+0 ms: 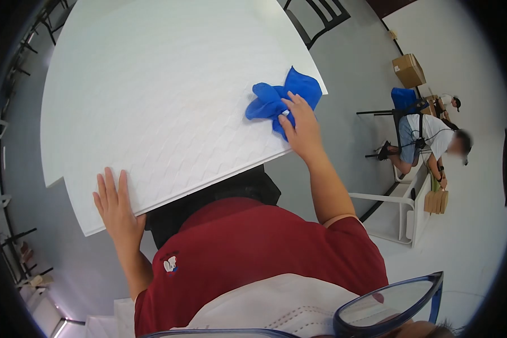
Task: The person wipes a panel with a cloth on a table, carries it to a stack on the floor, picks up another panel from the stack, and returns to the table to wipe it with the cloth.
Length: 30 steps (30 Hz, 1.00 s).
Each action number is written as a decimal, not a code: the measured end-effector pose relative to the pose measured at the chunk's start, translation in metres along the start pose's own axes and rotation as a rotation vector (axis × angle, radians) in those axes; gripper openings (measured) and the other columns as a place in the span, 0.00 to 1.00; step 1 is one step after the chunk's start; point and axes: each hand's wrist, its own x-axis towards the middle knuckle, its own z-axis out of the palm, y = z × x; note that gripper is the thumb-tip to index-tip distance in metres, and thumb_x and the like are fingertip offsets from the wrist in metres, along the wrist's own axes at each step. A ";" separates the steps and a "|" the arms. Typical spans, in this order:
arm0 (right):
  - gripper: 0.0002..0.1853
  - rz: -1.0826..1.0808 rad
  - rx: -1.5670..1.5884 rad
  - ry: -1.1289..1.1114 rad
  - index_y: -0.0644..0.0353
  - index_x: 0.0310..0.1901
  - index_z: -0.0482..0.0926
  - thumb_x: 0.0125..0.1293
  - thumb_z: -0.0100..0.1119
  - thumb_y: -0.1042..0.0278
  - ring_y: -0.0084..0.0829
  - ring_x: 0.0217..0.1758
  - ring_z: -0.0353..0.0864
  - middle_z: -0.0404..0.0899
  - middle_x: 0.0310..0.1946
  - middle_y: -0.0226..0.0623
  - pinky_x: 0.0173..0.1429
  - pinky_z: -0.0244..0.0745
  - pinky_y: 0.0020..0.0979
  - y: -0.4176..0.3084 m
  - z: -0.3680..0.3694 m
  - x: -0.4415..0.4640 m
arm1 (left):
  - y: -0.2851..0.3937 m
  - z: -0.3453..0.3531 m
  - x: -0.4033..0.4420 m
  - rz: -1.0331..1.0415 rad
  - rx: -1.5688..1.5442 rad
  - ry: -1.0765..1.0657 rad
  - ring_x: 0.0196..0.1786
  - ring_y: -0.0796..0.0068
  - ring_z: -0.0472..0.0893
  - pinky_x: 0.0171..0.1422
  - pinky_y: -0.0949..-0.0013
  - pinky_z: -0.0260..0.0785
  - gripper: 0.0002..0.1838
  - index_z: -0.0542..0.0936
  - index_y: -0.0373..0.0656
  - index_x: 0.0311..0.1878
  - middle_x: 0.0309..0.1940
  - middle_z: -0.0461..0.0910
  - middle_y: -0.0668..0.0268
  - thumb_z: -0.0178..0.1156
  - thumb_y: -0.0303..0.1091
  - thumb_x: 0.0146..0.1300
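The left hand [116, 208] was laid palm down near the close left corner of the white surface [152, 90], wide open with fingers slightly spread, only the surface being touched. The right hand [302, 127] was rested on a crumpled blue cloth [305, 84], half open, its fingers loosely bent and its thumb set apart from them. Whether the cloth was gripped or merely pressed could not be told. The cloth was bunched on the surface near its right end, close to the body-side edge.
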 end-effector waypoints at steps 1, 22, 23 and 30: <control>0.21 0.005 0.027 0.035 0.57 0.54 0.72 0.58 0.58 0.66 0.45 0.62 0.64 0.67 0.59 0.45 0.64 0.60 0.40 0.002 -0.001 0.003 | 0.000 0.001 0.000 0.007 -0.012 0.023 0.71 0.55 0.52 0.71 0.49 0.42 0.43 0.63 0.46 0.64 0.68 0.56 0.57 0.64 0.23 0.37; 0.44 -0.058 -0.150 -0.260 0.46 0.67 0.57 0.50 0.59 0.37 0.62 0.71 0.36 0.42 0.69 0.56 0.67 0.34 0.62 -0.039 0.009 0.046 | 0.000 -0.003 0.001 -0.046 -0.032 -0.015 0.71 0.54 0.53 0.71 0.47 0.43 0.45 0.67 0.48 0.62 0.68 0.57 0.58 0.66 0.22 0.31; 0.43 -0.071 -0.206 -0.303 0.46 0.67 0.58 0.51 0.58 0.38 0.63 0.71 0.37 0.42 0.69 0.56 0.67 0.34 0.62 -0.040 0.012 0.046 | -0.001 -0.003 0.002 -0.043 -0.024 -0.022 0.71 0.54 0.53 0.71 0.47 0.43 0.44 0.66 0.47 0.62 0.68 0.56 0.58 0.65 0.23 0.33; 0.36 -0.153 -0.157 -0.283 0.47 0.66 0.61 0.56 0.55 0.43 0.59 0.71 0.39 0.45 0.69 0.54 0.69 0.36 0.57 -0.030 0.013 0.063 | -0.003 0.000 0.001 -0.019 -0.010 -0.008 0.71 0.53 0.53 0.71 0.47 0.42 0.41 0.66 0.45 0.63 0.68 0.57 0.57 0.63 0.27 0.37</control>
